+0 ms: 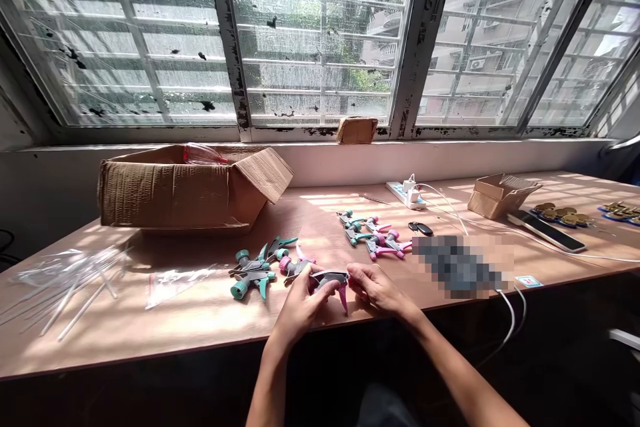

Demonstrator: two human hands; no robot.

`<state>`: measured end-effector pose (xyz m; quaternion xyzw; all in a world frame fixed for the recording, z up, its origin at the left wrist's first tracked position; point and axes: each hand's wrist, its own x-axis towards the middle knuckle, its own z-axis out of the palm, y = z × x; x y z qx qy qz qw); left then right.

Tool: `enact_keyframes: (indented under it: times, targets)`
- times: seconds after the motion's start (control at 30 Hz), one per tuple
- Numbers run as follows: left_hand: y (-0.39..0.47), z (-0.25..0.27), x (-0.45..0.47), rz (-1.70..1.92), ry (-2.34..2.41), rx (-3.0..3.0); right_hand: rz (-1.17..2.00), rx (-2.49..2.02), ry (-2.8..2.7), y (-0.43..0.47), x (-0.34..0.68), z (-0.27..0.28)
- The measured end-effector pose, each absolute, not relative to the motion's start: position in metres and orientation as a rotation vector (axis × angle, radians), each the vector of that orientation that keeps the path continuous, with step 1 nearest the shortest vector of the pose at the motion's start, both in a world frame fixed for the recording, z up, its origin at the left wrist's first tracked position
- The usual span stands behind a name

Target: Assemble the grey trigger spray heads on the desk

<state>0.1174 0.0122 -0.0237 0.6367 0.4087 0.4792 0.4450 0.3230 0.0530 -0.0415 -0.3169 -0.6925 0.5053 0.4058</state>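
My left hand (pixel 299 303) is closed around a grey trigger spray head (pixel 331 277) with a pink trigger, held just above the table's front edge. At its right end the fingers of my right hand (pixel 375 288) are pinched together. Whatever lies between those fingertips is hidden. Another pink-and-grey spray head (pixel 290 268) lies just left of the held one, partly behind my left hand. Farther left, several green-and-grey spray heads (pixel 250 275) lie in a cluster. Beyond my right hand is a group of green and pink spray heads (pixel 373 233).
An open cardboard box (pixel 165 193) stands at the back left. Thin tubes (pixel 83 287) and a plastic bag (pixel 175 285) lie at the left. Rightward are a power strip (pixel 404 195), black key fob (pixel 421 229), blurred dark item (pixel 457 265), small box (pixel 493 197) and phone (pixel 547 231).
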Motion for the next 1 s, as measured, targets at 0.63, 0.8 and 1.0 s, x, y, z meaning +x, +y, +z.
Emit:
enact_keyframes:
  times: [0.63,0.8,1.0]
  targets:
    - [0.013,-0.024,0.119,1.239,1.035,1.569,1.272,-0.801,-1.739,0.054,0.322,-0.045]
    - [0.015,-0.026,0.117,1.246,1.044,1.566,1.258,-0.786,-1.745,0.057,0.324,-0.049]
    - [0.011,-0.023,0.117,1.199,1.036,1.568,1.178,-0.823,-1.788,0.052,0.326,-0.044]
